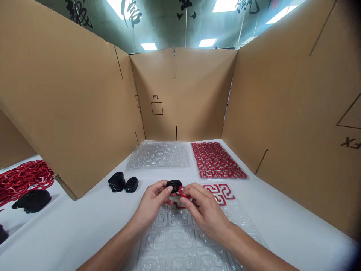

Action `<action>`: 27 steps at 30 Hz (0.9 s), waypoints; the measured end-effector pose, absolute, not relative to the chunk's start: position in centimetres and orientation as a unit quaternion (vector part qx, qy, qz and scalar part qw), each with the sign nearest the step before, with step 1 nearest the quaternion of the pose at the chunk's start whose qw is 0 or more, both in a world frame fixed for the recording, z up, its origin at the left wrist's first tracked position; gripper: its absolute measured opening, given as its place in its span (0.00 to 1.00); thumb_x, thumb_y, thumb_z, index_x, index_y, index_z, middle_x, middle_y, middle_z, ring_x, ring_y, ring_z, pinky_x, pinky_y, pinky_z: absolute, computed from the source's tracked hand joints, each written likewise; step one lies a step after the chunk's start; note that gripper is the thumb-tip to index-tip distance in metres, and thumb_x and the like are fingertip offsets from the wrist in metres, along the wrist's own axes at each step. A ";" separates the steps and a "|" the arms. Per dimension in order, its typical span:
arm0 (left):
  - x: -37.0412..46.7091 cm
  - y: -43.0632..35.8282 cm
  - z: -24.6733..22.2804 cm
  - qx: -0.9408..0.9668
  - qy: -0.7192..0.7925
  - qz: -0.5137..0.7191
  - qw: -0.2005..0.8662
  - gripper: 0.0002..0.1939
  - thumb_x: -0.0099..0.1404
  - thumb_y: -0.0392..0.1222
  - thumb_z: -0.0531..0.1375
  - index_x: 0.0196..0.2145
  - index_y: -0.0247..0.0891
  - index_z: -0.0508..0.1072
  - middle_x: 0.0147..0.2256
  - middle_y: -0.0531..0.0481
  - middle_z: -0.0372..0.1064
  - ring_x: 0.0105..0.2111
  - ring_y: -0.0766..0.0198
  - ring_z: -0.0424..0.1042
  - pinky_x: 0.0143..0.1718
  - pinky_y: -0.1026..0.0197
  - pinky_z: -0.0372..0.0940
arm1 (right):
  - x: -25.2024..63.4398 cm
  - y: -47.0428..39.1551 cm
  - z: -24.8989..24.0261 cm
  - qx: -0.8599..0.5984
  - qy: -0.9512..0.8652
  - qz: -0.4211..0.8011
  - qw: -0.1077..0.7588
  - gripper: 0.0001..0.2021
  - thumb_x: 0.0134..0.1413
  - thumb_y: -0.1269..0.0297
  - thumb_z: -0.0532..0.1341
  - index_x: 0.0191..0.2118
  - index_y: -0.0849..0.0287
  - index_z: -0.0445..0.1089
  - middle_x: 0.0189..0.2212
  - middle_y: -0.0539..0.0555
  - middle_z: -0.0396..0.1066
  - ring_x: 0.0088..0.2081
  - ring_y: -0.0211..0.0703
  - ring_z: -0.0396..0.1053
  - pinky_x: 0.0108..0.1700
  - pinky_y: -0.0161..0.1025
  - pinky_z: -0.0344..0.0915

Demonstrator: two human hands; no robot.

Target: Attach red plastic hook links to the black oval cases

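My left hand (156, 197) pinches a glossy black oval piece (174, 185) between thumb and fingers, above a clear plastic tray. Right beside it, my right hand (203, 207) grips a thin red looped piece (181, 191) that meets the black piece's right end; whether the two are joined I cannot tell. Below both hands lies the clear moulded tray (180, 237) with curled recesses. Several red curled pieces (222, 192) sit in its far row, partly hidden by my right hand.
At the back right is a tray filled with red pieces (217, 160). Clear trays (159, 154) are stacked at the back left. Stacks of black pieces (116, 182) stand left of my hands. Cardboard walls (183, 90) enclose the white table; a red pile (26, 177) lies outside, left.
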State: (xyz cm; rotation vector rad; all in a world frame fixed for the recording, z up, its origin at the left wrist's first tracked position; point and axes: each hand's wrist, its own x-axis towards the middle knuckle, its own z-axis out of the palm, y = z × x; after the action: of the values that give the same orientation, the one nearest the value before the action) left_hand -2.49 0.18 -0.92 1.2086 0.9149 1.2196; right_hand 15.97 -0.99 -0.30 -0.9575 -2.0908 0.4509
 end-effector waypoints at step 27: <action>-2.7 0.1 -0.7 0.482 0.362 0.507 0.616 0.13 0.56 0.46 0.68 0.35 0.35 0.76 0.35 0.47 0.73 0.34 0.63 0.72 0.31 0.65 0.67 | 16.2 -0.7 -0.1 -0.354 -0.817 0.179 0.418 0.09 0.64 0.70 0.53 0.38 0.57 0.72 0.39 0.55 0.66 0.41 0.42 0.67 0.43 0.37 0.64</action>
State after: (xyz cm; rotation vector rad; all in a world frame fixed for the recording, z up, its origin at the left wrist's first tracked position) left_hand -2.67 0.15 -0.68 1.1090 0.8346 1.1687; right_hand 16.17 -0.74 -0.15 -0.8870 -2.0503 0.4500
